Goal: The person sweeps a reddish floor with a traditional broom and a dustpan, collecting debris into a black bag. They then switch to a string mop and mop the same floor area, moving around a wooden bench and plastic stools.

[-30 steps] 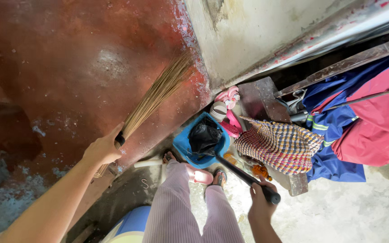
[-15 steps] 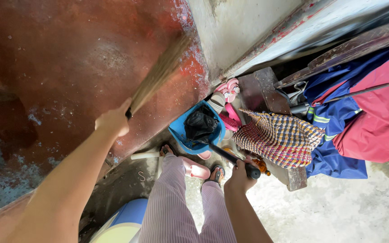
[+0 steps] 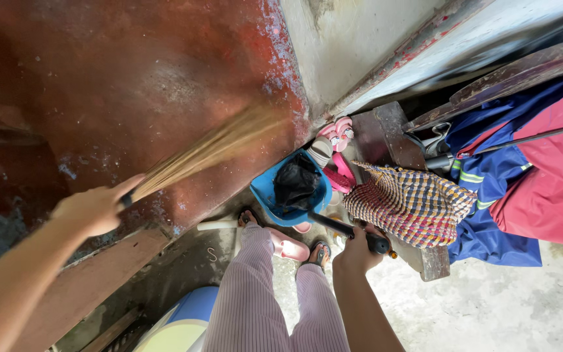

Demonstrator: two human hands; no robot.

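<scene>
Left hand (image 3: 92,210) is clenched round the bound base of a tan stick-bristle hand broom (image 3: 210,151), bristles blurred against the rusty red metal wall (image 3: 131,65). Looks light and springy, so best gripped at the binding. Right of the broom, right hand (image 3: 358,251) grasps the black handle of a blue plastic dustpan (image 3: 291,192); rigid, light.

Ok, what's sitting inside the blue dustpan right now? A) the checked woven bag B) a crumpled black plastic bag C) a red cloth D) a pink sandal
B: a crumpled black plastic bag lies in the blue dustpan, whose black handle the right hand grips; the pink sandals and checked woven bag lie outside it.
</scene>
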